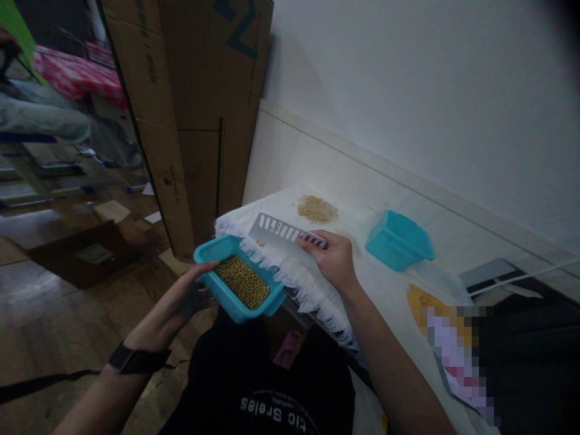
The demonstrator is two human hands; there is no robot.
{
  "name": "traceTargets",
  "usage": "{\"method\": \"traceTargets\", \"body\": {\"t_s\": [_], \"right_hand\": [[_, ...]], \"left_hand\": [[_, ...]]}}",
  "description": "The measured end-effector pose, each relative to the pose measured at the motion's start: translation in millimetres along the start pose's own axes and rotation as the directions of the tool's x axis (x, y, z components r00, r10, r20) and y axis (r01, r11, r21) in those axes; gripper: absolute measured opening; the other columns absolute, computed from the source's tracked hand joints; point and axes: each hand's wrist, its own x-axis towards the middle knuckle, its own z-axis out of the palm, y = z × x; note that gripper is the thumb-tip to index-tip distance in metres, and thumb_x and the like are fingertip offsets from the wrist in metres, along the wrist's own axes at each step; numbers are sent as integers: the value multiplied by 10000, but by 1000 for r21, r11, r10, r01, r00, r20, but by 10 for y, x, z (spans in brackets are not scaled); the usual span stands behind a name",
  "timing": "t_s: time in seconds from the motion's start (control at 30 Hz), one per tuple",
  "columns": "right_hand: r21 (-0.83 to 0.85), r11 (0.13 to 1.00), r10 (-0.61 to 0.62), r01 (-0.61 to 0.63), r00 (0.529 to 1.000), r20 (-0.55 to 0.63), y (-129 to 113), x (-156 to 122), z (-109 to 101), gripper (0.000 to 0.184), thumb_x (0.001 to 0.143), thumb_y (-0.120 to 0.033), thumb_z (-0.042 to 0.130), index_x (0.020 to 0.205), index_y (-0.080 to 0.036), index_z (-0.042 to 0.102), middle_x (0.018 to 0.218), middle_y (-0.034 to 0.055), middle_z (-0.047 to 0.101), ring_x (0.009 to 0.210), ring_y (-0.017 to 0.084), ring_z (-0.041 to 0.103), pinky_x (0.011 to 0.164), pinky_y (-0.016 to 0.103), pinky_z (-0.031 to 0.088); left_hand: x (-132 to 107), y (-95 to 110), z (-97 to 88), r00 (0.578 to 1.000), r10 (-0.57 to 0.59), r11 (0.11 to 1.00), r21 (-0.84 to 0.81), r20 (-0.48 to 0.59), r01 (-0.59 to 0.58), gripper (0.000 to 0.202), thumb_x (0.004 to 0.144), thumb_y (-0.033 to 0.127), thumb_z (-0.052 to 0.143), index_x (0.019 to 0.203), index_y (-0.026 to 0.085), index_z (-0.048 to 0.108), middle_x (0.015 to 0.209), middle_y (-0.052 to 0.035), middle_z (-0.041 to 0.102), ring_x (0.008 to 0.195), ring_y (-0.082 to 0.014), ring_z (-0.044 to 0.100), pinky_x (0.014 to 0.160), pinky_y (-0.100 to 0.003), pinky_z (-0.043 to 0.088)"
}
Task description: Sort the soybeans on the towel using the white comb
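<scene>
My left hand [189,297] grips the left side of a blue plastic container [232,309], its thumb over the rim. Inside lie many small yellow-green beans [244,281]. The container is tilted and held against the fringed edge of a white cloth [312,290]. In my right hand [335,258] is a flat grey slotted plate [278,240], pinched at its right end, low over the cloth next to the container. A few pale beans [260,243] show beside the plate. Farther back on the cloth, a loose pile of pale beans [316,208] lies spread out.
A second blue container [400,240] stands on the cloth to the right, near the wall [408,96]. Beyond it are a yellow item [419,302] and a dark object [530,338]. Tall cardboard [199,121] rises at the left. A cardboard piece [86,254] lies on the floor.
</scene>
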Motion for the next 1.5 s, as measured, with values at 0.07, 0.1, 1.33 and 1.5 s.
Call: {"method": "traceTargets", "body": {"t_s": [0.07,0.1,1.33,1.5], "right_hand": [[19,1000,13,-13,1000,6,-14,-14,25,236,761,-405,817,840,-191,875,708,24,781,623,183,648,622,291,478],[30,999,17,-18,1000,13,-27,-26,36,238,758,-409,819,836,-191,874,703,22,777,620,180,642,617,289,473],[-194,976,53,-102,968,-244,235,290,-3,164,764,-343,753,743,-189,805,648,18,740,605,200,633,607,293,448],[-199,977,33,-77,977,-213,213,289,8,179,777,-350,759,720,-183,792,635,10,714,611,195,634,617,294,437]], "left_hand": [[-10,22,3,1000,-6,1000,-2,-6,6,362,781,372,889,1062,190,754,946,-100,786,773,-249,756,641,-356,668],[-13,29,4,1000,-9,1000,-5,-9,9,365,777,368,892,1065,188,758,941,-98,786,769,-247,756,640,-353,666],[-78,-38,157,998,-42,999,-15,-38,42,287,812,303,845,1048,191,725,860,-79,761,671,-238,744,588,-354,658],[-57,-41,141,999,-39,999,-16,-31,39,286,807,306,859,1035,188,733,866,-70,757,670,-228,743,597,-348,660]]}}
